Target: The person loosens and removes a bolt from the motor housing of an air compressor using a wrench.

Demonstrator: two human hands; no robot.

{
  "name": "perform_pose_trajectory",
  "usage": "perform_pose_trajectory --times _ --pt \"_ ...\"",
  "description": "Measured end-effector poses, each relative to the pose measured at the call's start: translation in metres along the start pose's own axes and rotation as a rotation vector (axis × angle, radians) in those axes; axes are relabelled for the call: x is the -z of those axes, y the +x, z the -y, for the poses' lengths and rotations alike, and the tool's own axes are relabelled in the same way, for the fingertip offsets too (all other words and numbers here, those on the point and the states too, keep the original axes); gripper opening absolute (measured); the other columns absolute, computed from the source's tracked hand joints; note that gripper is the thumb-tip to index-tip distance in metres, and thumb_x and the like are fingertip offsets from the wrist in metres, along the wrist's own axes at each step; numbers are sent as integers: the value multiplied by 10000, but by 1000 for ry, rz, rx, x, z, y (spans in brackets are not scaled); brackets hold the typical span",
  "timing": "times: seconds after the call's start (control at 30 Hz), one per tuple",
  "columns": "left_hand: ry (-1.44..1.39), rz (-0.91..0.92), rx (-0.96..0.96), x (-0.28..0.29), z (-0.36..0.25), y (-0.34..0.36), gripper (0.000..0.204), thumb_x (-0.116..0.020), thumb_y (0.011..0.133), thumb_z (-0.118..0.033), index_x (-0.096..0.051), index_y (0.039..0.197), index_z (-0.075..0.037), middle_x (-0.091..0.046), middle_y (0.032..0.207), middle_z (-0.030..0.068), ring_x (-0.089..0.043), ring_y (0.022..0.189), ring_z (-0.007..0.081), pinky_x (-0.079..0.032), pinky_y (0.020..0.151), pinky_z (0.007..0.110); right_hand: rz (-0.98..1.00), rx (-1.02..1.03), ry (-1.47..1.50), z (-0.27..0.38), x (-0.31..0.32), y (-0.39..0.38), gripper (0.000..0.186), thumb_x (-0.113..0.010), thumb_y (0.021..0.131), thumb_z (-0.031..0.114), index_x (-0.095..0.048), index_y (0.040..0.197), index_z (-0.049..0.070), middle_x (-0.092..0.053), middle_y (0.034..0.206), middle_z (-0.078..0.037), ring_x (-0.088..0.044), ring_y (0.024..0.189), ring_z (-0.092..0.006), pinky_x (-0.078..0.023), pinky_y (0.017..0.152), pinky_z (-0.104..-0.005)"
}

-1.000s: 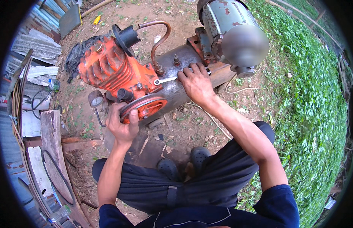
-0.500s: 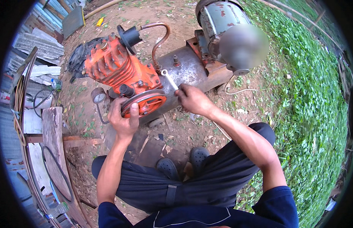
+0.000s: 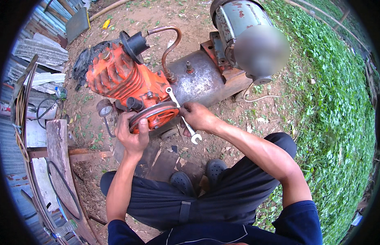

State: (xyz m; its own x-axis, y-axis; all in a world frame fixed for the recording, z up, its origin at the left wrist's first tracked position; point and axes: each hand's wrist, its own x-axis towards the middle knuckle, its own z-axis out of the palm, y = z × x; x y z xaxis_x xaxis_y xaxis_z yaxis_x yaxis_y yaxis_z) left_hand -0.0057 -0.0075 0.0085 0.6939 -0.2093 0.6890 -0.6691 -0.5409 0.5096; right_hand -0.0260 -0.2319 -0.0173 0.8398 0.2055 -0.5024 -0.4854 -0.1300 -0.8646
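My left hand grips the rim of the orange pulley wheel, thumb on its near face and fingers over the far side. The pulley sits on the front of an orange finned compressor pump. In my right hand is a silver combination wrench, held round its middle. Its ring end lies close to the pump's lower right side; whether it touches cannot be made out. The open-jawed end sticks out below my fingers. Under the pump lies a worn metal tank.
A grey-green motor is mounted on the tank's far right. A bent copper pipe rises behind the pump, and a round gauge stands at its left. Planks and corrugated sheets lie along the left; grass covers the right.
My right hand has moved left and down, nearer the pulley, and the wrench has shifted with it. Its open-jawed end now shows below my hand. The left hand stays on the pulley.
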Motion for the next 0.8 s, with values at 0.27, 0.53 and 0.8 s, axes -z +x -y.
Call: perform_pose_trajectory --times 0.27,0.53,0.8 --pt "-21 4 25 1 -3 1 347 -685 875 -327 -587 872 6 -569 716 129 -568 627 274 -449 589 376 -11 -10 -277 21 24 -4 325 -518 1009 278 -607 981 -33 -634 667 -119 -656 528 -208 -525 485 -365" --pt "-50 5 53 2 -3 -2 308 -705 864 -283 -594 859 5 -582 724 126 -575 630 275 -452 595 375 -365 209 -1080 28 42 6 333 -540 967 335 -639 987 17 -686 880 -192 -668 884 -386 -509 766 -508" --pt "-67 -6 9 2 -8 6 291 -713 863 -275 -609 845 -3 -601 734 139 -604 658 308 -470 616 395 -707 721 -1367 1 59 24 261 -542 952 319 -601 960 65 -645 905 -132 -622 923 -323 -471 856 -448"
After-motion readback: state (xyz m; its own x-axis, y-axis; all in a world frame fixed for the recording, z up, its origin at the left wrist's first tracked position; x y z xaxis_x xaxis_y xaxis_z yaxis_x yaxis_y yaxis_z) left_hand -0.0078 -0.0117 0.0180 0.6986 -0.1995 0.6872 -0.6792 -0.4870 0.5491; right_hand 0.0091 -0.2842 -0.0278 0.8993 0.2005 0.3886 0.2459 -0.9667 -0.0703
